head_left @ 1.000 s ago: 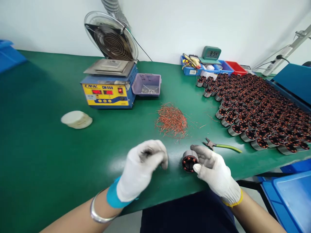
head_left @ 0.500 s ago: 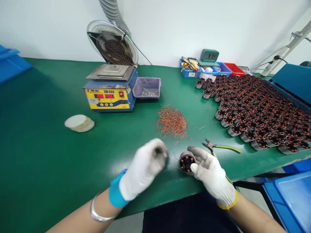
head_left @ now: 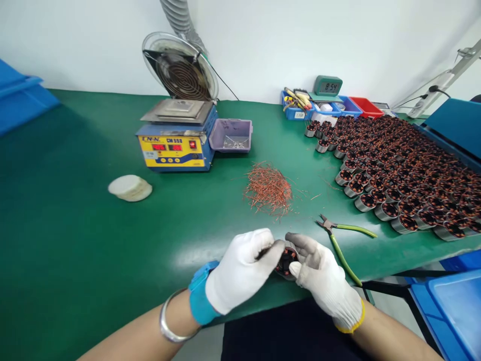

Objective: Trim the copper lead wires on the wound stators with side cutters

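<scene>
A round metal motor part [head_left: 287, 262] with black and copper inside stands on the green table near its front edge. My right hand [head_left: 323, 273], in a white glove with grey fingertips, grips it from the right. My left hand [head_left: 246, 268], gloved in white with a blue cuff, is at its left rim, thumb and forefinger pinched together; what they pinch is too small to make out. Beyond my hands lies a loose pile of copper wire bits [head_left: 268, 189]. Green-handled cutters [head_left: 340, 240] lie open to the right of my right hand.
Many similar motor parts [head_left: 404, 175] stand in rows at the right. A blue and yellow machine [head_left: 175, 148], a purple tray [head_left: 232, 136] and white discs [head_left: 130, 188] are at the left. Small bins [head_left: 364, 107] and a green clock [head_left: 328, 86] sit at the back.
My left hand has moved right, from beside the motor part to its left rim. My right hand still holds the part. The view has shifted slightly.
</scene>
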`<state>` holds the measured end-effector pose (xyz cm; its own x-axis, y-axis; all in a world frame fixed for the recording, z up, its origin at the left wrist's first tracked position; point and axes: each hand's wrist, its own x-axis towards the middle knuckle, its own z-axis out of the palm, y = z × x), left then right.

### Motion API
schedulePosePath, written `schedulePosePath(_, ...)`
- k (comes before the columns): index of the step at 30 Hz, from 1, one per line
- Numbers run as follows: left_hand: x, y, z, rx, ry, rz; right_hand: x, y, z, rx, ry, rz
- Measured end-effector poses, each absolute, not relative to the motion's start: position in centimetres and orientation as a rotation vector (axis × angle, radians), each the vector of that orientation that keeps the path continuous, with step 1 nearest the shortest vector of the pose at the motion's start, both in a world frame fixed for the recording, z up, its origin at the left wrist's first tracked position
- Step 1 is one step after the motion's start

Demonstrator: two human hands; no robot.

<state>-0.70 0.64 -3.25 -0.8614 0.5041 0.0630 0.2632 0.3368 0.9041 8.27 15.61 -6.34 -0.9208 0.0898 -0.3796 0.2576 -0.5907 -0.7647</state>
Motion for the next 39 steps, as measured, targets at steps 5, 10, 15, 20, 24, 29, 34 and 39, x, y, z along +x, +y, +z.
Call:
schedulePosePath(5,-2.2,-0.3,-2.7,0.069,2.178,2.253,8.4,15.7,-6.4,0.755,1.364,-2.619)
schedulePosePath(10,-1.2,1.0,-3.3,0.299,1.962,1.604,8.6,15.7,-6.6,0.591,1.483,-2.593)
schedulePosePath(15,-1.3,0.9,-4.0,0.488,1.809,1.388,9.7,16.6,-5.8,0.127,2.513,-1.794)
schedulePosePath(20,-2.1,0.3,-4.3,0.690,1.990,1.122,8.8,16.9,-6.6,-0.213,3.200,-1.014)
schedulePosePath(24,-1.3,1.3,-4.3,0.672,2.080,1.208,8.4,16.2,-7.4,-0.203,3.309,-0.934)
schedulePosePath(29,-0.9,2.3,-5.3,0.516,2.082,1.470,8.5,15.9,-7.3,-0.233,3.324,-0.933)
schedulePosePath(34,-2.7,1.5,-5.0,0.032,2.134,1.934,8.6,16.0,-7.3,-0.247,3.280,-0.978)
schedulePosePath(39,-3.2,0.1,-3.1,0.251,2.028,1.359,8.6,16.0,-7.5,-0.235,3.273,-0.973)
